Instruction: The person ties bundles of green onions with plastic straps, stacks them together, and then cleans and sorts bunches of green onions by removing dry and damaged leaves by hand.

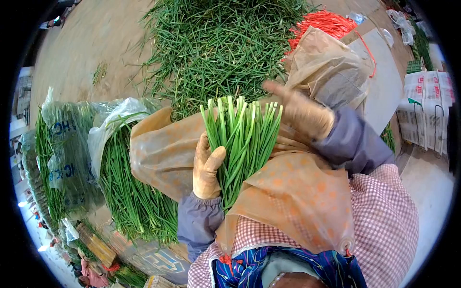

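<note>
A bundle of green stalks lies on the tan plastic apron over my lap, its pale cut ends pointing away from me. My left hand, in a beige glove, rests against the left side of the bundle with the thumb apart from the fingers. To the right of the bundle is my gloved right hand, raised and blurred by motion; its fingers cannot be made out clearly. Beyond the bundle spreads a large heap of loose green stalks.
More green stalks lie at the left beside plastic bags. Red ties sit at the upper right near a crumpled plastic sheet. A white crate stands at the far right. People are visible at the lower left.
</note>
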Demonstrator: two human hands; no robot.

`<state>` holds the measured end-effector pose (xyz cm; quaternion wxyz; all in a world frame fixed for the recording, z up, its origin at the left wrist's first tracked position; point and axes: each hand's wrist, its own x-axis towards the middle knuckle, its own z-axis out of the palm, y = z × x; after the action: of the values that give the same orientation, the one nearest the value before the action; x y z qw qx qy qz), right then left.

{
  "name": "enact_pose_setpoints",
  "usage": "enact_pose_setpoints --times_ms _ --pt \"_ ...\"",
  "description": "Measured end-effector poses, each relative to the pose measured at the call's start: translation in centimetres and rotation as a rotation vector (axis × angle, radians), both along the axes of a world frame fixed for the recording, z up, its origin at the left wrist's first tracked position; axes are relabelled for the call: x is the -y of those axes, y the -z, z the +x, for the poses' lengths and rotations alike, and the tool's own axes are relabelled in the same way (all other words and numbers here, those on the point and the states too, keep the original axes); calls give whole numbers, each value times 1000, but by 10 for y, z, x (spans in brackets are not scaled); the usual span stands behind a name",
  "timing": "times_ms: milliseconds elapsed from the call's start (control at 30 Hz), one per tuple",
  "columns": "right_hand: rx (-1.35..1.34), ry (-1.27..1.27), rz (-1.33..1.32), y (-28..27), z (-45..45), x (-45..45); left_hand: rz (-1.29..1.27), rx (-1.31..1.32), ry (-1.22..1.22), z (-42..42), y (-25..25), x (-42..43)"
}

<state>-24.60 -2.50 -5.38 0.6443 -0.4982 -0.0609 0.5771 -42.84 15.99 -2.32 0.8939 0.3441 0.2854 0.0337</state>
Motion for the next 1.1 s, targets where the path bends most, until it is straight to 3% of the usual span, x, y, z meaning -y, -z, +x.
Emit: enact_pose_setpoints --times_ms 33,67,100,167,233,367,433,500,567,600,700,733,767,800,867,933,1033,1100 --pt "-97 39 17 -2 -21 -6 48 -7 12 1 1 1" --pt "-371 34 486 10 -38 -15 96 -16 28 0 2 2" --pt "-364 92 513 23 -47 -19 145 -22 47 0 2 3" --pt "-524 140 537 9 -50 -35 524 -79 209 -4 3 -1" --pt "-457 187 555 2 -54 -58 571 -97 407 0 -8 -3" --pt "-517 59 543 -27 -48 -71 472 -120 572 11 -28 -5" --pt "-413 -13 514 -40 -41 -81 382 -152 584 11 -35 -9" --pt "-348 64 462 -56 -36 -82 346 -145 426 14 -40 -2" --pt "-257 127 480 -62 -29 -87 317 -108 550 24 -47 -10" --pt "-262 279 567 -69 -22 -88 301 -91 609 30 -51 -13" --pt "28 381 615 -112 46 -63 615 -66 826 50 -61 -8" --pt "303 457 729 -125 77 -49 661 -77 778 49 -55 0" --pt "454 404 521 -151 112 -23 724 -123 901 53 -54 2" --pt "481 290 692 -173 145 10 703 -171 864 51 -49 4" --pt "797 402 503 -221 173 61 689 -232 869 48 -35 4" --pt "1187 444 139 -265 183 103 705 -263 959 50 -23 -4" --pt "1778 335 -620 -297 189 138 495 -254 798 52 -23 -3" --pt "2014 152 -1116 -288 197 148 493 -196 778 54 -18 -5"
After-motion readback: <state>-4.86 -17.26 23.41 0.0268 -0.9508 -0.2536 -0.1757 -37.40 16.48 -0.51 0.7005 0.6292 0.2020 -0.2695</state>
